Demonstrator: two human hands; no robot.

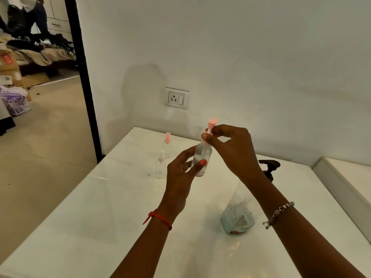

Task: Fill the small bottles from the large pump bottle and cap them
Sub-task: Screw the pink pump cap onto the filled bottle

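The small bottle [201, 159] is up in the air above the middle of the worktop [80, 217], held between both hands. It is clear and seems to hold clear liquid, though the level is hard to read. The left hand [180, 171] grips its body from the left, with the thumb laid across the front and the fingers curled behind. The right hand [230, 145] comes in from above on the right and pinches the stem of the pink pump cap [211, 125] sitting on the bottle's neck. The cap's top is blurred.

Towards the far left corner of the worktop stand two more small bottles close together. The capped bottle [167, 145] at the back has a pink top, and the clear bottle [160, 165] in front of it is so faint that its contents cannot be made out.

The large pump bottle [237, 213] stands towards the right edge, partly hidden behind the right forearm. Its black pump head [269, 164] pokes out beyond the arm, and its clear body shows a pale bluish tint near the base.

A wall socket [176, 98] sits above the far edge.
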